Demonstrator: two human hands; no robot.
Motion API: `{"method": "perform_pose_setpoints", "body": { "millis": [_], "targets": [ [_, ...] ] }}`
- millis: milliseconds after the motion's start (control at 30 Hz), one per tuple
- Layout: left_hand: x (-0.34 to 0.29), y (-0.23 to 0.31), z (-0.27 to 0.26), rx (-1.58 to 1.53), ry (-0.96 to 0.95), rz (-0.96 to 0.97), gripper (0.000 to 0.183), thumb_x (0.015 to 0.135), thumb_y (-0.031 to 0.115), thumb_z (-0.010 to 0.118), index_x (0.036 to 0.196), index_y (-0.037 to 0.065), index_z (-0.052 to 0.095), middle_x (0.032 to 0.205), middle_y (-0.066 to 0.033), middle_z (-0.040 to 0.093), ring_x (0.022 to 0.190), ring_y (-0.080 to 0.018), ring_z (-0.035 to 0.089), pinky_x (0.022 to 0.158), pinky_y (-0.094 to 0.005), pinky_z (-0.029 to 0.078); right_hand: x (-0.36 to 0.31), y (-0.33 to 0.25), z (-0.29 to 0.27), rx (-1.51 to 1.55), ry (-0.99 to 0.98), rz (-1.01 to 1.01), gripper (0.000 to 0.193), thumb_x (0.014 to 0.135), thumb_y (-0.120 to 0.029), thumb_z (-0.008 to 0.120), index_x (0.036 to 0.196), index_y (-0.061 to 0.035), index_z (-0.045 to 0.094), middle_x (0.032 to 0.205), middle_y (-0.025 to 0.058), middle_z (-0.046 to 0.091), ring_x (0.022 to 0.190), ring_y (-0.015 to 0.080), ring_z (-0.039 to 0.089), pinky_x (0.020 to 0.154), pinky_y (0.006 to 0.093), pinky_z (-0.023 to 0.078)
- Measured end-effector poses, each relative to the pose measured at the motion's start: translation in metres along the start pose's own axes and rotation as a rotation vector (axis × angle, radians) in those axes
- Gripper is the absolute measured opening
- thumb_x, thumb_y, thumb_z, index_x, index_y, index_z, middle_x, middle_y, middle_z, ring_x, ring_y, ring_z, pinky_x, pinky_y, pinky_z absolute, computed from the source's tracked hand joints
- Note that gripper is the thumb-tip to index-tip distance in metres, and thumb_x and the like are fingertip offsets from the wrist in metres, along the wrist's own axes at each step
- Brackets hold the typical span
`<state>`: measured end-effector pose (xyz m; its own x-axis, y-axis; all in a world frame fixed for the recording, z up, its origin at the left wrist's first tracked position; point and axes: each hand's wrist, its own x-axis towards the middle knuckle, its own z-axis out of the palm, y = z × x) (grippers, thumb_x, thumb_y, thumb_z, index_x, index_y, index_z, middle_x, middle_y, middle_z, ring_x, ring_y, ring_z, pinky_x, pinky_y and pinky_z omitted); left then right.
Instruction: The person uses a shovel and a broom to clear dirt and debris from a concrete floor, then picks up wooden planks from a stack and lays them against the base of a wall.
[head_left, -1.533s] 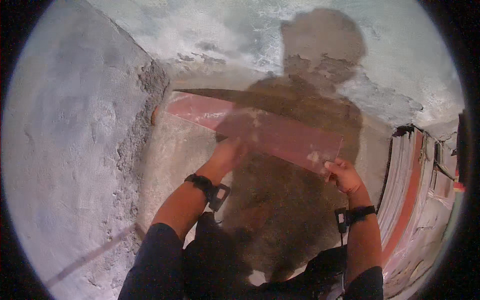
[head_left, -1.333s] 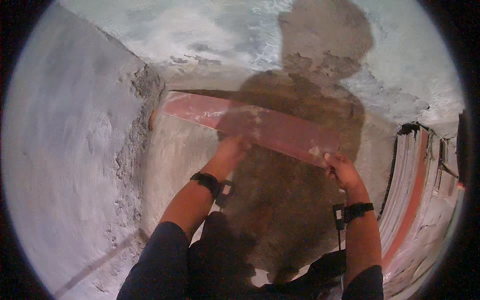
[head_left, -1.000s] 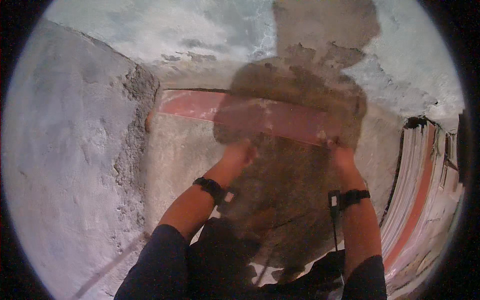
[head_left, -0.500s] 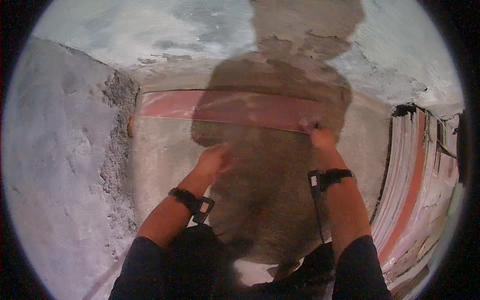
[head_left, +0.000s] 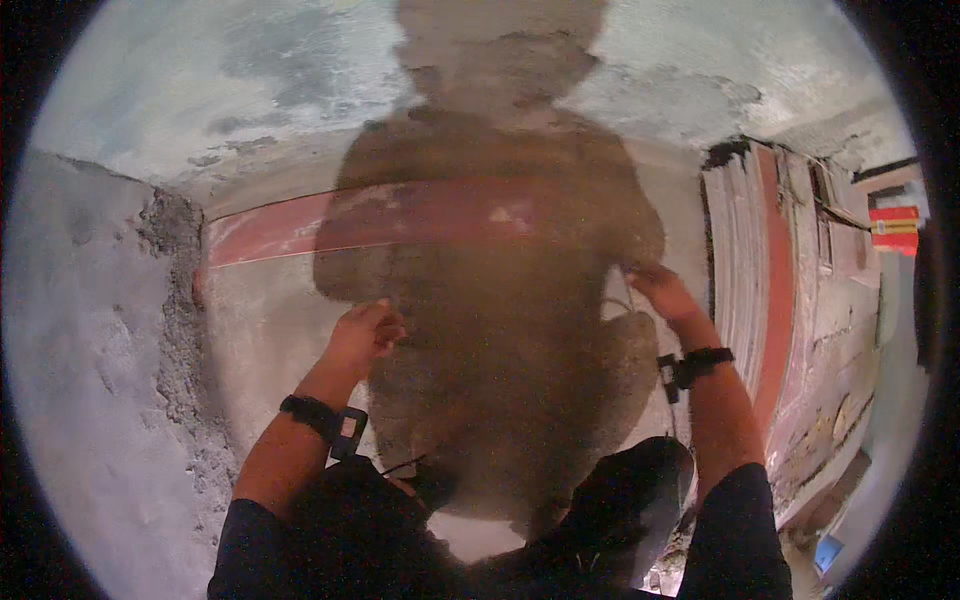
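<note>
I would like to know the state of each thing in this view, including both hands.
Left hand: fingers curled, no object visible in it.
Right hand: off the red strip, grip unclear.
Red strip: lying lengthwise, partly in shadow, touched by neither hand.
Left wrist device: strapped on.
Right wrist device: strapped on.
Left wall: rough and chipped along its corner.

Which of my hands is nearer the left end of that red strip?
Left. Your left hand is on the near side of the red strip, right of that end; your right hand is much farther right.
</note>
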<state>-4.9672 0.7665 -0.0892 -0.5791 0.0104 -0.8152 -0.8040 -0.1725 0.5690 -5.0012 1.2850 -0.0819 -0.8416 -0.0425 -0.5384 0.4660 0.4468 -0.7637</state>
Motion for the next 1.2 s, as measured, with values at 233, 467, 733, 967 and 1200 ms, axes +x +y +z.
{"method": "perform_pose_setpoints", "body": {
  "millis": [233, 467, 733, 967, 1200],
  "targets": [
    [-0.008, 0.000, 0.042, 0.223, -0.125, 0.111, 0.023, 0.098, 0.027, 0.059, 0.106, 0.006, 0.060, 0.092, -0.0067, 0.066, 0.080, -0.0169, 0.064, 0.062, -0.0291, 0.046, -0.164, 0.064, -0.144, -0.239, 0.332, 0.003, 0.034, 0.094, -0.012, 0.066, 0.125, -0.0002, 0.062, 0.108, 0.0134, 0.072, 0.092, 0.0184, 0.069, 0.079, 0.0339, 0.056],
    [-0.026, 0.002, 0.091, 0.292, -0.120, 0.144, 0.020, 0.100, 0.027, 0.057, 0.097, 0.007, 0.060, 0.080, -0.0057, 0.063, 0.072, -0.0145, 0.058, 0.061, -0.0284, 0.043, -0.313, 0.149, -0.136, -0.873, 0.938, 0.357, 0.087, 0.070, -0.038, 0.085, 0.142, -0.0103, 0.045, 0.122, 0.0170, 0.055, 0.112, 0.0339, 0.059, 0.094, 0.0427, 0.053],
    [-0.017, -0.018, 0.110, 0.128, -0.119, 0.122, 0.025, 0.100, 0.033, 0.057, 0.103, 0.009, 0.057, 0.087, -0.0054, 0.063, 0.078, -0.0220, 0.062, 0.068, -0.0346, 0.051, -0.382, 0.256, -0.109, -0.750, 0.675, 0.551, 0.115, 0.058, -0.050, 0.090, 0.151, -0.0108, 0.033, 0.148, 0.0175, 0.039, 0.139, 0.0370, 0.034, 0.116, 0.0429, 0.031],
    [-0.021, -0.014, 0.104, 0.309, -0.113, 0.068, 0.023, 0.097, 0.032, 0.063, 0.104, 0.010, 0.062, 0.091, -0.0058, 0.069, 0.071, -0.0171, 0.065, 0.058, -0.0295, 0.048, -0.447, 0.279, -0.070, -0.335, 1.050, 0.883, 0.114, 0.064, -0.052, 0.088, 0.149, -0.0006, 0.033, 0.148, 0.0272, 0.038, 0.133, 0.0426, 0.042, 0.109, 0.0462, 0.042],
    [-0.019, -0.020, 0.111, 0.320, -0.098, 0.059, 0.030, 0.095, 0.034, 0.066, 0.115, 0.012, 0.059, 0.094, -0.0059, 0.069, 0.073, -0.0175, 0.067, 0.057, -0.0279, 0.049, -0.466, 0.292, -0.060, 0.638, 1.214, 0.895, 0.091, 0.074, -0.058, 0.080, 0.135, 0.0049, 0.052, 0.123, 0.0161, 0.064, 0.106, 0.0354, 0.062, 0.082, 0.0453, 0.055]
  ]
}}
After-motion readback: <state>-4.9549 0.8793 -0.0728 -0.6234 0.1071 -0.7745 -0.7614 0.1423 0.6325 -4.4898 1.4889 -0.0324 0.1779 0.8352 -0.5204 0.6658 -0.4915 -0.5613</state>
